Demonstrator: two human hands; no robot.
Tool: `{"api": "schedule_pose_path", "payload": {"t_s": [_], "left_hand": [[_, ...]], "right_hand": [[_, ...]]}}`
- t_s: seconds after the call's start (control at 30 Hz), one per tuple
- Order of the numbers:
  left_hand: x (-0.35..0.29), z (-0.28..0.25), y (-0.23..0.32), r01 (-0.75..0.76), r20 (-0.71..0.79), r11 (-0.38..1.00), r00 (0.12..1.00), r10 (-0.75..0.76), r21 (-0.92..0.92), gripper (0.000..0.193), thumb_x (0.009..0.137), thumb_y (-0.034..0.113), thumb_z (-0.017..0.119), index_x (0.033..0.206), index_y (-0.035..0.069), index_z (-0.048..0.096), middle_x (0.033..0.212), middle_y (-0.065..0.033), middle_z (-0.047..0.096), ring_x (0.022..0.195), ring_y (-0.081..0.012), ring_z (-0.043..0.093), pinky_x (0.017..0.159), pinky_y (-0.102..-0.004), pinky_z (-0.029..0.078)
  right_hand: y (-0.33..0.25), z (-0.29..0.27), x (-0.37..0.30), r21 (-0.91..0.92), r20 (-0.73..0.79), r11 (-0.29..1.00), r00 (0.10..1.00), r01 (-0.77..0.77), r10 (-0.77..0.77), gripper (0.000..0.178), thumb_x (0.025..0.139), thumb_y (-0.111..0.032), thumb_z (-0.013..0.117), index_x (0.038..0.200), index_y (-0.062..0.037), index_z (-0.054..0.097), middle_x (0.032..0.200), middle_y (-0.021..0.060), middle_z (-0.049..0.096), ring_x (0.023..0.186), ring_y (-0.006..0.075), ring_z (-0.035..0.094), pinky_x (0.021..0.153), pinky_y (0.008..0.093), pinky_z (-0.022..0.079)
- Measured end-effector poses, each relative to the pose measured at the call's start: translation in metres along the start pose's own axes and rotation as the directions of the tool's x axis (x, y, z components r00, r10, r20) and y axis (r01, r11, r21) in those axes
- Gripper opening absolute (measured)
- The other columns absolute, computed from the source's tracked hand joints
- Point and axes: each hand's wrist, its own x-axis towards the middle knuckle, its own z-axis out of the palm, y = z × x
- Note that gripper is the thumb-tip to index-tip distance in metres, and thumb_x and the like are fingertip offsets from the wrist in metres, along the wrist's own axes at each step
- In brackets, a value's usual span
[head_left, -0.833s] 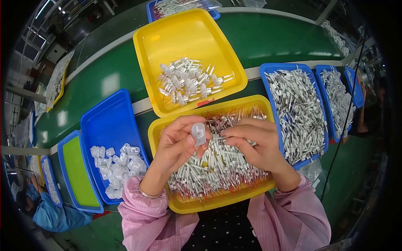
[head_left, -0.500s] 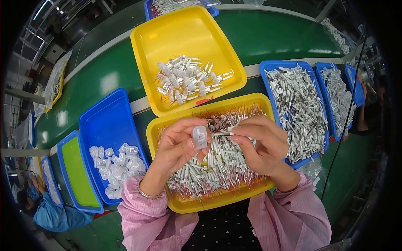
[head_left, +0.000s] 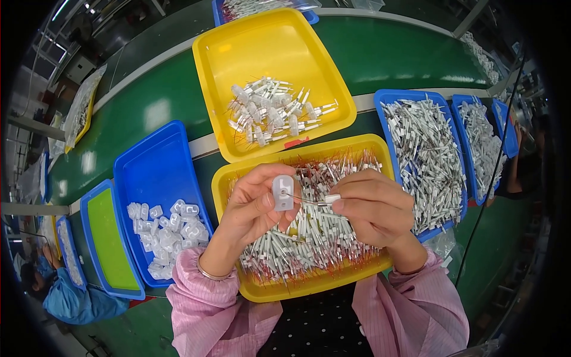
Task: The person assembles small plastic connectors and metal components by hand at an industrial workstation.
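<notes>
My left hand (head_left: 250, 205) pinches a small translucent plastic housing (head_left: 283, 201) upright, its moulded face with a hole turned toward me. Between thumb and fingers, my right hand (head_left: 379, 208) grips a slim white wired part (head_left: 329, 200). Thin wires run from that part across to the hole in the housing; whether their tips are inside it I cannot tell. Both hands are above a yellow tray (head_left: 262, 294) heaped with white wired parts (head_left: 315, 245) that have red leads.
Beyond it, another yellow tray (head_left: 262, 44) holds housings joined with wired parts (head_left: 267, 110). At left, a blue tray (head_left: 148, 157) contains loose clear housings (head_left: 172, 238). A blue tray at right is piled with white parts (head_left: 423, 160). A person in blue (head_left: 83, 300) sits far left.
My right hand has drawn slightly right of the housing, and more bare wire shows between them. The housing has turned to face me more squarely.
</notes>
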Motion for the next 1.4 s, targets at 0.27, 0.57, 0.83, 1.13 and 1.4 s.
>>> {"api": "schedule_pose_path", "payload": {"t_s": [0.27, 0.57, 0.83, 1.13, 1.4], "left_hand": [[-0.002, -0.003, 0.008, 0.005, 0.004, 0.988, 1.0, -0.006, 0.153, 0.04, 0.085, 0.021, 0.06, 0.116, 0.0, 0.047, 0.088, -0.0178, 0.055, 0.066, -0.019, 0.056, 0.046, -0.0245, 0.046], [0.003, -0.004, 0.009, -0.117, 0.067, 0.939, 0.993, 0.1, 0.325, 0.033, 0.081, 0.004, 0.061, 0.112, -0.005, 0.053, 0.099, -0.0155, 0.056, 0.079, -0.0185, 0.058, 0.059, -0.0278, 0.052], [0.003, 0.004, 0.01, -0.123, 0.056, 0.881, 0.992, 0.11, 0.457, 0.037, 0.078, -0.009, 0.058, 0.115, -0.006, 0.052, 0.104, -0.017, 0.053, 0.089, -0.0229, 0.058, 0.067, -0.0301, 0.054], [0.0, 0.009, 0.006, -0.124, 0.057, 0.718, 0.992, 0.116, 0.685, 0.036, 0.079, -0.011, 0.055, 0.115, -0.008, 0.052, 0.104, -0.0169, 0.053, 0.09, -0.0214, 0.057, 0.075, -0.0304, 0.053], [-0.002, 0.007, -0.005, -0.091, -0.015, 0.853, 0.993, 0.116, 0.515, 0.023, 0.075, -0.011, 0.062, 0.097, -0.008, 0.056, 0.092, -0.0136, 0.053, 0.082, -0.0178, 0.055, 0.074, -0.0283, 0.048]], "right_hand": [[-0.002, -0.004, 0.004, 0.001, 0.067, 1.0, 0.998, -0.017, 0.017, 0.02, 0.059, 0.005, 0.058, 0.079, 0.0075, 0.061, 0.075, 0.0169, 0.059, 0.065, 0.0295, 0.059, 0.059, 0.0342, 0.05], [-0.007, 0.001, 0.004, -0.066, 0.022, 0.988, 0.99, -0.137, 0.139, 0.019, 0.061, 0.01, 0.06, 0.08, 0.0051, 0.061, 0.074, 0.0137, 0.057, 0.061, 0.026, 0.057, 0.054, 0.0318, 0.047], [-0.01, 0.005, -0.001, -0.194, -0.042, 0.908, 0.928, -0.371, 0.37, 0.017, 0.067, 0.005, 0.064, 0.083, 0.002, 0.061, 0.073, 0.0122, 0.057, 0.059, 0.0265, 0.058, 0.051, 0.0325, 0.045], [-0.002, 0.007, -0.003, -0.165, 0.055, 0.934, 0.943, -0.316, 0.328, 0.011, 0.067, 0.003, 0.067, 0.076, 0.0, 0.061, 0.065, 0.0111, 0.059, 0.055, 0.0229, 0.057, 0.048, 0.0297, 0.043], [-0.008, 0.015, -0.008, -0.044, 0.067, 0.867, 0.865, -0.496, 0.497, 0.009, 0.067, 0.006, 0.064, 0.073, -0.0001, 0.06, 0.061, 0.011, 0.057, 0.051, 0.0246, 0.056, 0.046, 0.0308, 0.041]]}}
